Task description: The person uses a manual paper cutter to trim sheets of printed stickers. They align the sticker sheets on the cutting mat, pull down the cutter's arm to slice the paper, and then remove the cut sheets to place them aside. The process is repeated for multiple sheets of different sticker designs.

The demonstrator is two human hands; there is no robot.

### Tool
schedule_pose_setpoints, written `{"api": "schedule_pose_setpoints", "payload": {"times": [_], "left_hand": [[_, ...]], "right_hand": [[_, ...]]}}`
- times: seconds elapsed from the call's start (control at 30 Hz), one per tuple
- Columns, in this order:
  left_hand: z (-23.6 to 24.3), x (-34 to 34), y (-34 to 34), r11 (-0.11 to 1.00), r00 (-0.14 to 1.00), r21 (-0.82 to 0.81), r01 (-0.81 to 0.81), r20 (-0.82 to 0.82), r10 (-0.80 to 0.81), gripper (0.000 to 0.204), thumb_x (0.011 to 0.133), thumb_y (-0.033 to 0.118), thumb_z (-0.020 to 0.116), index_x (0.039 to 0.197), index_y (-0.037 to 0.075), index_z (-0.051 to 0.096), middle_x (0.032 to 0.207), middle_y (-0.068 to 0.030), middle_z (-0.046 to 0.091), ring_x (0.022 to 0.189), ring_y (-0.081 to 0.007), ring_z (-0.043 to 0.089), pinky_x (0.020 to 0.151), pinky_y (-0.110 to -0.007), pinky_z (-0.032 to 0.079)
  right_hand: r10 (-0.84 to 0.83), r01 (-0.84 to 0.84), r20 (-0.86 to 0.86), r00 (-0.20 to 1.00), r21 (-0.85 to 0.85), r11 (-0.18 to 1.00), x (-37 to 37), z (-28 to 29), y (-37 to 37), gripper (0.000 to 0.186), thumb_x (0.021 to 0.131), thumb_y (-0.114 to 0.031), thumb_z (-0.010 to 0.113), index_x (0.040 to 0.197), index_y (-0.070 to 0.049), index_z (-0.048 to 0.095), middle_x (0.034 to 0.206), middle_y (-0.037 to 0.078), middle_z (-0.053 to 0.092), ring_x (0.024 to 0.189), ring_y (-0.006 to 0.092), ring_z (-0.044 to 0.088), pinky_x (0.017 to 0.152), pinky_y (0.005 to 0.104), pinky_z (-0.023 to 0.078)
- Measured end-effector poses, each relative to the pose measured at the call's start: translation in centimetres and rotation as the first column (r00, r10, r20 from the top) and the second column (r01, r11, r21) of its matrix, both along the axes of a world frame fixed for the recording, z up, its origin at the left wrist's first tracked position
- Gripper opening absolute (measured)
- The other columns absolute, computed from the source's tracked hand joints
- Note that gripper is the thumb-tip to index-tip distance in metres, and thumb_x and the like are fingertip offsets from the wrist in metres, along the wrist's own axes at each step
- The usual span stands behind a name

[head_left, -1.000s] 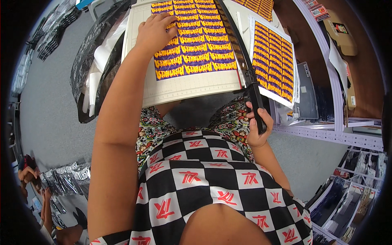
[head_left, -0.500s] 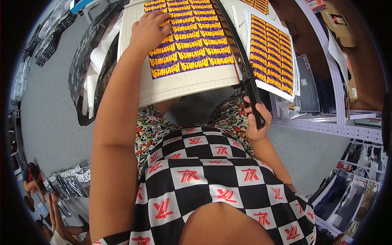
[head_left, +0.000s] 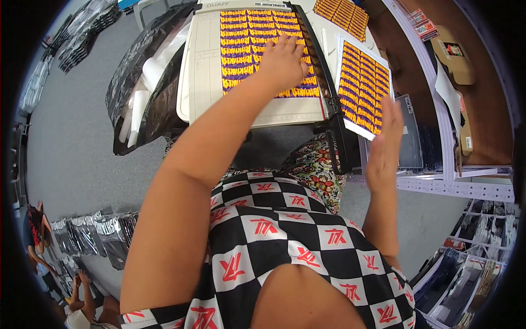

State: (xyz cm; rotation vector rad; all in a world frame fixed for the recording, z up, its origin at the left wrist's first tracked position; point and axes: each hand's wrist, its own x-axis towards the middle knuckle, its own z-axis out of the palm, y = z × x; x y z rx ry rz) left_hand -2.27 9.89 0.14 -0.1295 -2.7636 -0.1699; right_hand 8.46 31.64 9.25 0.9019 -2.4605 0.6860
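Note:
My left hand lies flat with its fingers spread on a purple sheet printed with yellow lettering. The sheet rests on the white board of a paper cutter. Down the board's right side runs the cutter's black blade arm, its handle low toward me and free of any hand. Slightly blurred, my right hand is raised edge-on, its fingers stretched out. It is beside a stack of similar printed sheets with white margins and overlaps their lower right edge in view. I see nothing in it.
To the left sits a black plastic bag holding white rolls. More printed sheets lie at the back. Shelving with a pale metal frame stands at right. Other people and packed black goods are at lower left.
My right hand has let go of the cutter's handle and risen to the right, beside the sheet stack. The left hand has slid right across the printed sheet. The handle sits lower.

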Motion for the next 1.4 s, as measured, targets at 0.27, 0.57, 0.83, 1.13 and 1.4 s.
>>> {"api": "schedule_pose_setpoints", "payload": {"times": [0.27, 0.57, 0.83, 1.13, 1.4], "left_hand": [[-1.2, -0.2, 1.8, 0.999, 0.999, 0.023, 0.047, -0.028, -0.047, 0.048, 0.083, 0.029, 0.031, 0.124, 0.004, 0.037, 0.132, -0.0124, 0.032, 0.123, -0.0268, 0.028, 0.098, -0.046, 0.023], [-1.5, -0.1, 1.6, 0.999, 0.998, 0.024, 0.036, -0.048, -0.035, 0.049, 0.083, 0.029, 0.031, 0.124, 0.004, 0.036, 0.132, -0.0120, 0.032, 0.123, -0.0266, 0.027, 0.097, -0.047, 0.024], [-2.1, -0.1, 1.3, 1.000, 0.999, 0.017, 0.006, -0.048, -0.005, 0.048, 0.083, 0.029, 0.030, 0.124, 0.004, 0.037, 0.132, -0.0116, 0.031, 0.124, -0.0263, 0.026, 0.098, -0.046, 0.024], [-1.9, -0.2, 1.6, 0.999, 0.999, 0.021, 0.028, -0.043, -0.027, 0.049, 0.082, 0.029, 0.031, 0.124, 0.004, 0.036, 0.132, -0.0120, 0.031, 0.124, -0.0263, 0.026, 0.098, -0.047, 0.023], [-2.4, 0.3, 0.9, 0.999, 0.998, 0.036, 0.007, -0.055, -0.005, 0.049, 0.083, 0.029, 0.030, 0.124, 0.003, 0.037, 0.132, -0.0124, 0.032, 0.124, -0.0265, 0.027, 0.098, -0.046, 0.023]], "right_hand": [[-0.208, 0.180, 0.039, 0.977, 0.361, 0.915, -2.9, -3.6, -3.1, 0.058, 0.087, -0.040, 0.036, 0.130, -0.003, 0.023, 0.134, 0.024, 0.018, 0.123, 0.0449, 0.014, 0.098, 0.0498, 0.016], [-0.208, 0.146, 0.073, 0.975, 0.492, 0.858, -2.3, -4.1, -3.5, 0.064, 0.085, -0.045, 0.037, 0.131, -0.002, 0.021, 0.134, 0.027, 0.016, 0.123, 0.0445, 0.014, 0.098, 0.0495, 0.014], [-0.141, 0.134, -0.012, 0.990, 0.407, 0.904, -2.4, -3.4, -3.5, 0.065, 0.085, -0.045, 0.038, 0.130, -0.002, 0.022, 0.133, 0.027, 0.018, 0.122, 0.0449, 0.017, 0.096, 0.0528, 0.016], [-0.218, 0.197, -0.002, 0.976, 0.439, 0.877, -2.0, -4.7, -3.2, 0.067, 0.083, -0.046, 0.042, 0.132, -0.006, 0.021, 0.133, 0.027, 0.016, 0.121, 0.0456, 0.017, 0.096, 0.0537, 0.016], [-0.091, 0.062, 0.145, 0.985, 0.190, 0.980, -0.4, -2.4, -1.9, 0.067, 0.082, -0.042, 0.046, 0.129, -0.001, 0.023, 0.128, 0.027, 0.026, 0.116, 0.0423, 0.030, 0.093, 0.0448, 0.027]]}}
